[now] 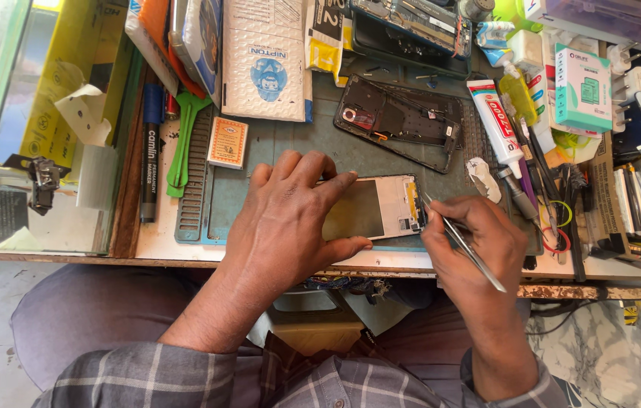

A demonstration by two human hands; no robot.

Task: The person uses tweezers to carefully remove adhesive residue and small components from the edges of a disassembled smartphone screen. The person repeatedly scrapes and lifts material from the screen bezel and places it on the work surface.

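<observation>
Both hands have a grip on something: the left hand [282,223] presses flat on the open phone [372,208] to keep it from sliding, and the right hand [475,245] pinches thin metal tweezers [462,243], tips at the phone's right end. The phone lies on the green mat [290,147] near the front edge of the table [162,242]. Go slow, hold the phone firm, and poke gently, I think. Close by are the black phone shell [403,121], a white glue tube [495,125] and many small tools [554,189] that could get bumped.
</observation>
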